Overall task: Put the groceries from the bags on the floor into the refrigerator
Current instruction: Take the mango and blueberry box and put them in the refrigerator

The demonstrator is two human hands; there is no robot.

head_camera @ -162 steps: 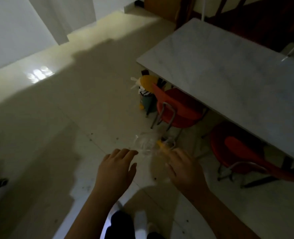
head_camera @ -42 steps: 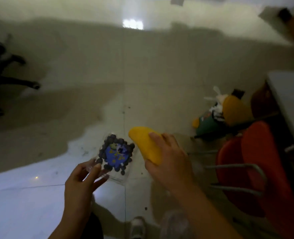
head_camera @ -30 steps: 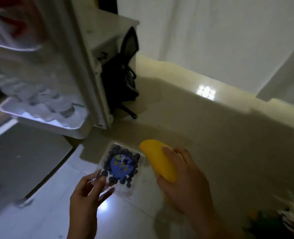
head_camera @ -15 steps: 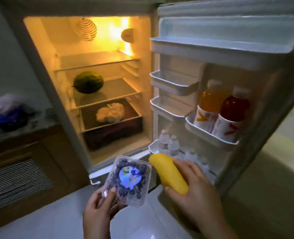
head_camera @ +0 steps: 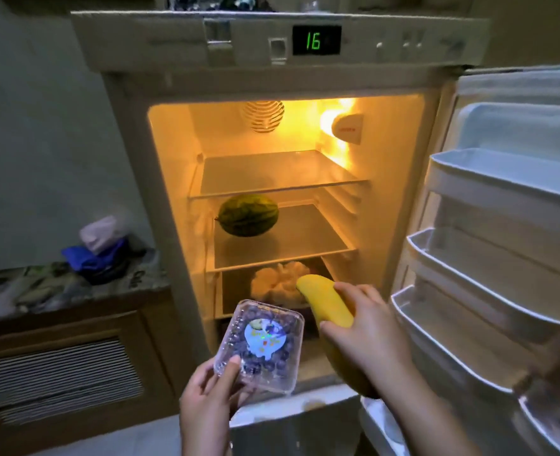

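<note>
The refrigerator (head_camera: 133, 166) stands open in front of me, lit yellow inside. My left hand (head_camera: 206, 403) grips a clear box of blueberries (head_camera: 260, 343) by its near corner, level with the bottom of the fridge opening. My right hand (head_camera: 367, 334) is wrapped around a yellow mango (head_camera: 324, 302), whose tip points at the lowest compartment. A green melon (head_camera: 248, 214) lies on the middle shelf. A pale cauliflower (head_camera: 277, 281) sits in the drawer below it, partly behind the mango.
The fridge door (head_camera: 502, 258) hangs open to the right with several white racks. The top glass shelf (head_camera: 278, 174) holds nothing. A low wooden cabinet (head_camera: 58, 357) stands on the left, with blue and white cloths (head_camera: 97, 248) on its counter.
I have turned from the floor to the fridge and come closer. Both hands have lifted the blueberry box and the mango toward the lower fridge opening.
</note>
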